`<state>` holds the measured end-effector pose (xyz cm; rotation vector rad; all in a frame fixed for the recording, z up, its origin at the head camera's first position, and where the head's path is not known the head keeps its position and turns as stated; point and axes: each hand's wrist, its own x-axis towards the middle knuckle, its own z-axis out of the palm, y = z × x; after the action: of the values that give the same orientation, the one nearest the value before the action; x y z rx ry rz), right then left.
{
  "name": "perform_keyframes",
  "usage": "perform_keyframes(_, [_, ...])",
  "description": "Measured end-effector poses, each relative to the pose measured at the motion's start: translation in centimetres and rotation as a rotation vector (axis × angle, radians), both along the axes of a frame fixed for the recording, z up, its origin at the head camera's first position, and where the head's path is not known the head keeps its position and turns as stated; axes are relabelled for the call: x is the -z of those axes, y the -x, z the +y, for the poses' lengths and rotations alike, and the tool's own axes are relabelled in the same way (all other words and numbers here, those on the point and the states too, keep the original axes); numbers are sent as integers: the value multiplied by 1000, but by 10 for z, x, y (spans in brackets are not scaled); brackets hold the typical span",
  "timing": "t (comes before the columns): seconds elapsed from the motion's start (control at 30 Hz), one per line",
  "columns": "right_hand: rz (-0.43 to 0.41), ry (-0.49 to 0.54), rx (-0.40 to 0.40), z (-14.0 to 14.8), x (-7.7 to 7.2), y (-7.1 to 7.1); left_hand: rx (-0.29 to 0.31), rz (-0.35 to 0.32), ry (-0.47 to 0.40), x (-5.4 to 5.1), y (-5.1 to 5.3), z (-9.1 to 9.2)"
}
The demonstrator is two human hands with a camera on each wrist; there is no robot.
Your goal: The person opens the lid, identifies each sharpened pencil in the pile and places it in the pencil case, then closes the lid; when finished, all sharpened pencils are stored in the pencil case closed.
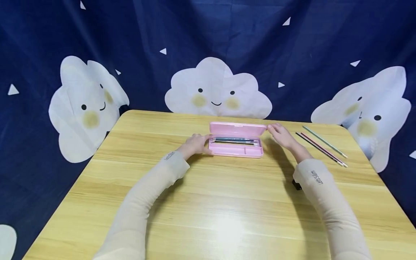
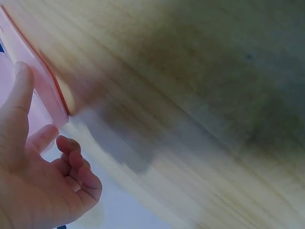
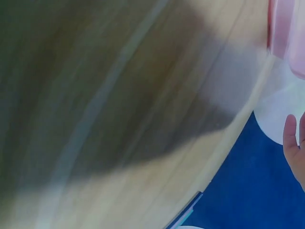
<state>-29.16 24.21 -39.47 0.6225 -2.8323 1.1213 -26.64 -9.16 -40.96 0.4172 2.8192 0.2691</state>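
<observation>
A pink pencil case (image 1: pixel 224 150) lies on the table with its lid (image 1: pixel 237 129) raised at the back. Several pencils (image 1: pixel 234 141) lie side by side in its rear compartment; small dividers split the front part. At the case's left end, my left hand (image 1: pixel 195 143) holds it between thumb and index finger. The left wrist view shows the thumb on the pink wall (image 2: pixel 43 90) and the other fingers loosely bent. My right hand (image 1: pixel 282 135) is at the lid's right edge, its fingertips touching or very near it. The right wrist view shows only part of that hand, fingers fairly straight.
Three loose pencils lie on the table to the right of my right hand: a green pencil (image 1: pixel 325 141), a red pencil (image 1: pixel 321 148) and a dark pencil (image 1: pixel 316 147). Behind the wooden table (image 1: pixel 201 202) hangs a blue curtain (image 1: pixel 143 36) with cloud faces.
</observation>
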Motion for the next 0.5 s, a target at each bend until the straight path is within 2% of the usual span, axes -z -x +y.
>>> perform_keyframes(0.13, [55, -90, -46, -2, -2, -3, 14, 22, -2, 1, 0, -2])
perform_keyframes(0.2, [51, -132, -54, -2, -3, -5, 14, 25, -3, 0, 0, -4])
perform_keyframes(0.33, [10, -170, -71, -1, -4, -10, 28, 15, -36, -1, 0, -11])
perform_keyframes(0.5, [-59, -211, -134, -1, -1, -15, 80, -14, -140, 0, 3, -19])
